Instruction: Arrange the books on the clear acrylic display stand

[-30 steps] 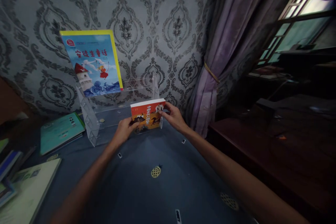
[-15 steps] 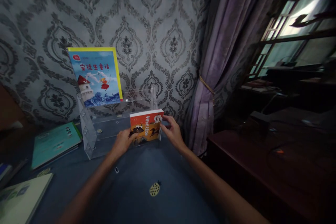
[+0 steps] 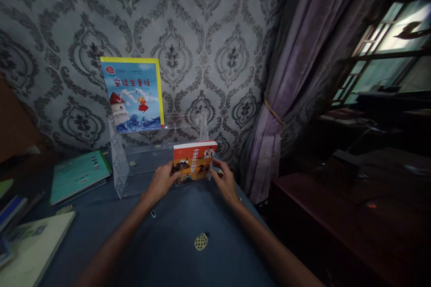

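Observation:
An orange and red paperback book (image 3: 193,161) with white Chinese lettering stands almost upright, leaning back slightly, in the low front tier at the right end of a clear acrylic book stand (image 3: 118,175). My left hand (image 3: 162,181) is closed on the book's left edge, thumb across the front cover and fingers mostly hidden. At the right edge, my right hand (image 3: 225,181) has its thumb and fingers around the book's side, close to the stand's end panel. A blue picture book (image 3: 136,94) with a yellow border rests on the stand's top tier at the left.
Left of the stand lies a teal book (image 3: 79,177) on others. A pale-covered book (image 3: 40,246) and a blue-edged book (image 3: 13,210) lie nearer. Patterned wallpaper (image 3: 171,58) rises behind, with a purple curtain (image 3: 269,139) and dark red furniture (image 3: 303,197) to the right.
My right hand has slid down from the orange book's upper right corner to lower on its side. My left hand stays at the left edge. The whole view has shifted slightly.

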A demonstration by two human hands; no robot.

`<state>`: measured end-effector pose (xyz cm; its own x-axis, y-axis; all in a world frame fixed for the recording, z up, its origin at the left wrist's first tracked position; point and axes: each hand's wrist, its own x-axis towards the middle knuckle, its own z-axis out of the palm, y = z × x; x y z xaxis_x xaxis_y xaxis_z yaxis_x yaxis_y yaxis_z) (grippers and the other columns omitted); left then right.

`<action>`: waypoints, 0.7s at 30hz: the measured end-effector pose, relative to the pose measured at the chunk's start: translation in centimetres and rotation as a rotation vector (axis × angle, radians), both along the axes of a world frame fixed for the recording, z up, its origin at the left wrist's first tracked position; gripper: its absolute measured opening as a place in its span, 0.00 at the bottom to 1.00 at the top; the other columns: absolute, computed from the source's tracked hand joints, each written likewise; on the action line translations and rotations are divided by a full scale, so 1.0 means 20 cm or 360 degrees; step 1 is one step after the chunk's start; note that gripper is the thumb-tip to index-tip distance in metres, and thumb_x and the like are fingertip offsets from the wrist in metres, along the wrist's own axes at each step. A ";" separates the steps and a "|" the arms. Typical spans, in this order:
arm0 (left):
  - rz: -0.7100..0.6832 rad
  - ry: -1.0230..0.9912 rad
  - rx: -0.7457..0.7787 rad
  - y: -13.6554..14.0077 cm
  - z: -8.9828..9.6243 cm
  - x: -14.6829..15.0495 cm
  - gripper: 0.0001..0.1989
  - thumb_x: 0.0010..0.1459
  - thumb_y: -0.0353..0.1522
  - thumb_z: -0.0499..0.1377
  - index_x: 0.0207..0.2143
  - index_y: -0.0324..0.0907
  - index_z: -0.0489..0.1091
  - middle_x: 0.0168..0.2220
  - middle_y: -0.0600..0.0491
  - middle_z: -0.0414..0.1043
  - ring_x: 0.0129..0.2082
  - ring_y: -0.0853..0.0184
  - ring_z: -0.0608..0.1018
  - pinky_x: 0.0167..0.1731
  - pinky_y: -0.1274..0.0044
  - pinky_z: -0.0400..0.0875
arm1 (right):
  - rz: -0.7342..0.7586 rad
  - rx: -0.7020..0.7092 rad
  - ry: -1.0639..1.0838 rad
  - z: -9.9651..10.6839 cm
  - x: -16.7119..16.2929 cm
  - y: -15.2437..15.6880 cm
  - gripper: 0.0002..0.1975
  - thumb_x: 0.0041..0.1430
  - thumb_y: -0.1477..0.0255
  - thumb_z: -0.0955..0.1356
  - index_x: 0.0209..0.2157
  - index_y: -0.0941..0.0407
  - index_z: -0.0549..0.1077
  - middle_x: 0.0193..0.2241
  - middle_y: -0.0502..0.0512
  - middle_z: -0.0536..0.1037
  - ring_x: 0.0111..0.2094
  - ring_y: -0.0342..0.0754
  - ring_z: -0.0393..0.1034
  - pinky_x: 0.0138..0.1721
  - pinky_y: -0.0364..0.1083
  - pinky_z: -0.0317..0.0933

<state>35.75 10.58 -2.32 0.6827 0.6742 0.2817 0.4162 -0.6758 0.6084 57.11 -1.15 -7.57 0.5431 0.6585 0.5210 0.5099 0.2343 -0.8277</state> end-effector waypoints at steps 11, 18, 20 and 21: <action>0.0021 0.0017 0.0073 0.03 0.00 -0.02 0.11 0.59 0.32 0.60 0.45 0.43 0.75 0.40 0.48 0.80 0.41 0.59 0.79 0.40 0.75 0.68 | 0.0054 0.0083 -0.0096 0.08 0.08 0.13 0.21 0.56 0.62 0.68 0.50 0.52 0.71 0.49 0.61 0.72 0.49 0.58 0.70 0.38 0.53 0.71; 0.0115 0.0078 0.0160 0.05 0.01 -0.01 0.09 0.61 0.31 0.59 0.43 0.42 0.74 0.39 0.48 0.80 0.40 0.60 0.78 0.39 0.75 0.66 | 0.0103 0.0055 -0.0145 0.10 0.14 0.19 0.21 0.54 0.63 0.69 0.50 0.51 0.70 0.47 0.58 0.72 0.47 0.55 0.69 0.43 0.53 0.69; 0.0155 0.0112 0.0170 0.05 0.01 0.00 0.08 0.61 0.31 0.59 0.42 0.41 0.74 0.39 0.47 0.80 0.40 0.60 0.79 0.37 0.75 0.65 | 0.0111 0.0059 -0.0139 0.09 0.13 0.19 0.20 0.55 0.63 0.68 0.50 0.51 0.70 0.47 0.58 0.72 0.47 0.55 0.69 0.43 0.53 0.69; 0.0164 0.0120 0.0172 0.04 0.01 0.00 0.07 0.61 0.31 0.59 0.42 0.41 0.74 0.40 0.47 0.80 0.40 0.60 0.79 0.37 0.76 0.65 | 0.0112 0.0065 -0.0126 0.09 0.13 0.19 0.20 0.55 0.63 0.68 0.50 0.51 0.69 0.47 0.58 0.72 0.47 0.55 0.69 0.41 0.52 0.69</action>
<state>35.70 11.46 -2.14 0.6336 0.7102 0.3069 0.5285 -0.6870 0.4988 59.63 2.61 -5.87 0.4523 0.6711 0.5875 0.5542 0.3046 -0.7746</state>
